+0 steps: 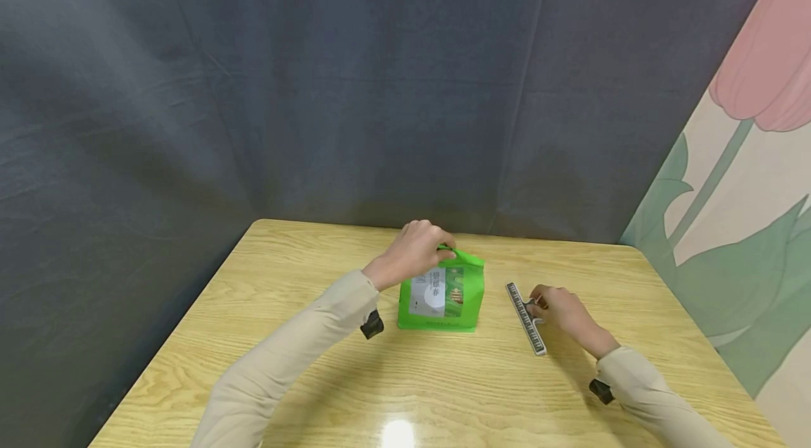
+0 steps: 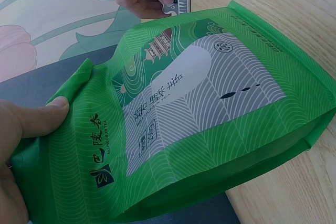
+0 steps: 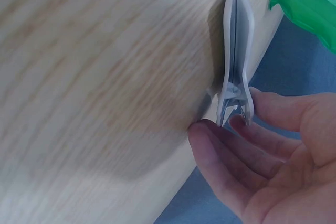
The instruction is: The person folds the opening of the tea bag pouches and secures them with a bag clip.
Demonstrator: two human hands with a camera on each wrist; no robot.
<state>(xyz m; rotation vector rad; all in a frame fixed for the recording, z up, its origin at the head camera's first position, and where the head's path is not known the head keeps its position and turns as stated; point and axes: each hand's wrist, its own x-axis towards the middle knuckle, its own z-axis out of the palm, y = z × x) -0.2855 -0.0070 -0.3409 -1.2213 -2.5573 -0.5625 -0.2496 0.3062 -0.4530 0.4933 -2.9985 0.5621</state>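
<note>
A green tea bag [image 1: 469,303] stands upright on the table, a grey label and a pagoda print on its front. My left hand [image 1: 415,251] grips its top edge, the thumb [image 2: 44,116] pressed on the folded end in the left wrist view. To the right of the bag lies a long grey-and-white sealing clip [image 1: 524,321] marked like a ruler. My right hand [image 1: 567,312] is at the clip's handle. In the right wrist view, thumb and index finger pinch the handle end of the clip [image 3: 239,40], the other fingers curled below.
The wooden table [image 1: 253,307] carries the bag and the clip. A dark curtain [image 1: 380,82] hangs behind its far edge. On the right stands a wall [image 1: 747,222] painted with a tulip and leaves.
</note>
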